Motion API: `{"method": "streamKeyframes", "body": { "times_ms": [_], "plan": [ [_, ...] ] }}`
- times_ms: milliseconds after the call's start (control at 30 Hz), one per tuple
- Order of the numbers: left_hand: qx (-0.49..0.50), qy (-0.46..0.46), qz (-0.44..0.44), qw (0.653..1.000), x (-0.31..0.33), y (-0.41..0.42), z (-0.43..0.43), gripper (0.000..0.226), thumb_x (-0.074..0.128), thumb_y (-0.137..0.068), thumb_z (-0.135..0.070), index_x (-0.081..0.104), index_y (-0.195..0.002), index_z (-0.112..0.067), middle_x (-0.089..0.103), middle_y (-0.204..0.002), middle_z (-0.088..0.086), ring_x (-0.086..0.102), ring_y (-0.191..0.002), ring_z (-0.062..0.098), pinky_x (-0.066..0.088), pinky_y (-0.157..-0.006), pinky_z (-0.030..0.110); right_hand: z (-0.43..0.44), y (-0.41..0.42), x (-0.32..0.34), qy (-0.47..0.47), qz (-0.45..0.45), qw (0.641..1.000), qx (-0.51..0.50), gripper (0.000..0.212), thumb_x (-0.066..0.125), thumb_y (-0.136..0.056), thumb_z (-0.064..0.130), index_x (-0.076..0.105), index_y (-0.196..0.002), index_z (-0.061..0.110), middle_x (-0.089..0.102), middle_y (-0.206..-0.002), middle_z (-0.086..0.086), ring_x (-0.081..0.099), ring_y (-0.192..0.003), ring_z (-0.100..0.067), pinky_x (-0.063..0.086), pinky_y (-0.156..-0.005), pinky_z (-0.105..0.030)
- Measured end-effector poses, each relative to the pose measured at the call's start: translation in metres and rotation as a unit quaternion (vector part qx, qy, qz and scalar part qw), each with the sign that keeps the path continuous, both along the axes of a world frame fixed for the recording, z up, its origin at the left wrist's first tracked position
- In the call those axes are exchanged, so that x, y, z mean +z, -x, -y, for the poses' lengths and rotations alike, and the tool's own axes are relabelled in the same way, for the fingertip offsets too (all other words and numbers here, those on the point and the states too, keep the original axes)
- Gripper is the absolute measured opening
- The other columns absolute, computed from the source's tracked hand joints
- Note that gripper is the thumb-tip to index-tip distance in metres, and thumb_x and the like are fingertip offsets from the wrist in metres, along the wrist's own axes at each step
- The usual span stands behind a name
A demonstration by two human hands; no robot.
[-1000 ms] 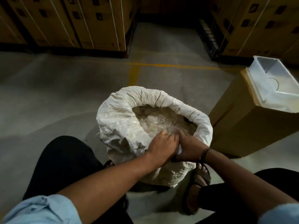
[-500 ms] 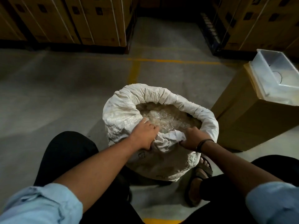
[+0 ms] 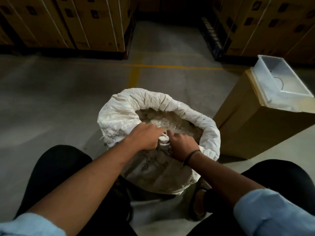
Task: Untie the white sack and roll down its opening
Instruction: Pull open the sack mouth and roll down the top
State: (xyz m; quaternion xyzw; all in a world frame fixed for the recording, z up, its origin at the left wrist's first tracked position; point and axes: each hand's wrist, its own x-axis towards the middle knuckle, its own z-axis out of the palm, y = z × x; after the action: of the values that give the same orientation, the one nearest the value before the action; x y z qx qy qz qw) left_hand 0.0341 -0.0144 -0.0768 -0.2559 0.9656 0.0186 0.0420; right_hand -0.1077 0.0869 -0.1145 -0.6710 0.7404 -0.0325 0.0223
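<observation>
The white sack (image 3: 153, 103) stands on the floor between my knees, its mouth open and its rim rolled into a thick cuff. Pale, clear plastic-like pieces (image 3: 163, 120) fill it near the top. My left hand (image 3: 144, 137) grips the near part of the rim, fingers curled over bunched cloth. Beside it, my right hand (image 3: 183, 145), with a dark band on the wrist, holds the same near rim. A small fold of white cloth (image 3: 164, 139) bulges between the two hands.
A tall brown carton (image 3: 255, 133) stands right of the sack with a white plastic bin (image 3: 265, 92) on top. Stacked cartons on pallets (image 3: 68, 23) line the back left and back right. Yellow floor lines (image 3: 162, 66) cross beyond the sack. My sandalled foot (image 3: 197, 201) rests beside the sack.
Both hands spread apart along the near rim half a second ago, then came back together. The near rim now sits lower and more bunched between them.
</observation>
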Motion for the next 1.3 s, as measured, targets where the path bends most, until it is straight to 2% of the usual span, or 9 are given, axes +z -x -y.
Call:
{"method": "streamKeyframes", "body": {
  "times_ms": [133,233,333,433,600,767,933,1133,1300],
  "plan": [
    [0.027,-0.272,0.101,0.957,0.003,-0.002,0.02,0.084,0.073,-0.077,-0.062,0.042,-0.147,-0.027,0.057,-0.141,-0.001,0.056,-0.125,0.022,0.043,-0.104,0.034,-0.002,-0.011,-0.014,0.089,-0.101,0.99,0.036,0.024,0.05,-0.081,0.019,0.057,-0.102,0.011,0.062,-0.076,-0.006,0.063,-0.05,-0.031,0.038,-0.039,-0.03],
    [0.021,-0.325,0.088,0.941,0.006,-0.001,0.028,0.061,0.069,-0.078,-0.069,0.062,-0.118,-0.024,0.069,-0.117,-0.003,0.063,-0.105,0.02,0.048,-0.092,0.032,0.002,-0.019,-0.009,0.056,-0.052,0.997,-0.019,0.034,0.056,-0.085,0.028,0.049,-0.115,0.012,0.066,-0.089,-0.008,0.068,-0.066,-0.033,0.041,-0.05,-0.034],
    [-0.011,-0.266,0.108,0.958,0.006,0.001,0.03,0.028,0.066,-0.094,-0.037,0.061,-0.114,-0.018,0.067,-0.116,0.005,0.061,-0.107,0.026,0.046,-0.086,0.031,0.013,-0.018,-0.001,-0.077,0.134,0.986,-0.061,0.071,0.064,-0.073,0.059,0.041,-0.126,0.018,0.068,-0.109,-0.006,0.066,-0.095,-0.032,0.05,-0.078,-0.04],
    [-0.039,-0.104,0.137,0.984,0.002,-0.001,0.02,0.046,0.057,-0.091,-0.017,0.046,-0.136,-0.012,0.051,-0.142,0.009,0.045,-0.131,0.028,0.036,-0.107,0.039,0.021,-0.002,0.009,-0.194,0.354,0.911,-0.084,0.066,0.08,-0.058,0.059,0.063,-0.112,0.025,0.07,-0.108,0.003,0.064,-0.099,-0.02,0.052,-0.09,-0.04],
    [-0.094,0.039,0.114,0.988,-0.014,-0.006,-0.009,0.054,0.056,-0.083,-0.016,0.039,-0.134,-0.008,0.045,-0.137,0.014,0.038,-0.126,0.031,0.03,-0.109,0.038,0.008,-0.009,0.011,-0.191,0.223,0.954,-0.053,0.042,0.073,-0.078,0.041,0.065,-0.112,0.016,0.068,-0.113,-0.007,0.062,-0.104,-0.026,0.048,-0.086,-0.032],
    [-0.046,-0.077,0.171,0.981,-0.019,-0.005,0.011,0.099,0.069,-0.063,-0.071,0.036,-0.143,-0.023,0.039,-0.149,0.003,0.033,-0.138,0.029,0.022,-0.115,0.04,-0.001,-0.021,0.008,-0.115,0.219,0.968,-0.047,0.033,0.063,-0.081,0.024,0.063,-0.112,0.016,0.066,-0.115,-0.013,0.063,-0.107,-0.034,0.05,-0.087,-0.036],
    [-0.018,-0.07,0.118,0.99,-0.006,-0.005,0.022,0.046,0.068,-0.075,-0.055,0.064,-0.116,-0.035,0.071,-0.113,-0.004,0.066,-0.107,0.021,0.049,-0.088,0.031,-0.006,-0.034,0.008,-0.12,0.231,0.96,-0.104,0.051,0.064,-0.08,0.033,0.043,-0.127,0.03,0.063,-0.119,-0.008,0.063,-0.106,-0.032,0.053,-0.089,-0.042],
    [-0.134,0.084,0.059,0.986,-0.017,0.002,0.001,0.007,0.069,-0.074,-0.018,0.073,-0.08,-0.017,0.072,-0.078,0.002,0.07,-0.077,0.025,0.052,-0.071,0.034,0.016,-0.01,0.016,-0.234,0.307,0.922,-0.045,0.125,0.088,-0.061,0.041,0.008,-0.154,0.02,0.035,-0.153,-0.007,0.04,-0.136,-0.025,0.035,-0.113,-0.036],
    [0.012,-0.038,0.143,0.989,0.001,-0.004,0.0,0.039,0.068,-0.077,-0.039,0.068,-0.112,-0.022,0.056,-0.129,0.008,0.045,-0.127,0.029,0.028,-0.108,0.043,0.025,-0.035,0.0,-0.235,0.285,0.928,-0.043,0.109,0.082,-0.063,0.045,0.024,-0.15,0.014,0.051,-0.141,-0.012,0.053,-0.126,-0.026,0.043,-0.107,-0.041]
  ]
}}
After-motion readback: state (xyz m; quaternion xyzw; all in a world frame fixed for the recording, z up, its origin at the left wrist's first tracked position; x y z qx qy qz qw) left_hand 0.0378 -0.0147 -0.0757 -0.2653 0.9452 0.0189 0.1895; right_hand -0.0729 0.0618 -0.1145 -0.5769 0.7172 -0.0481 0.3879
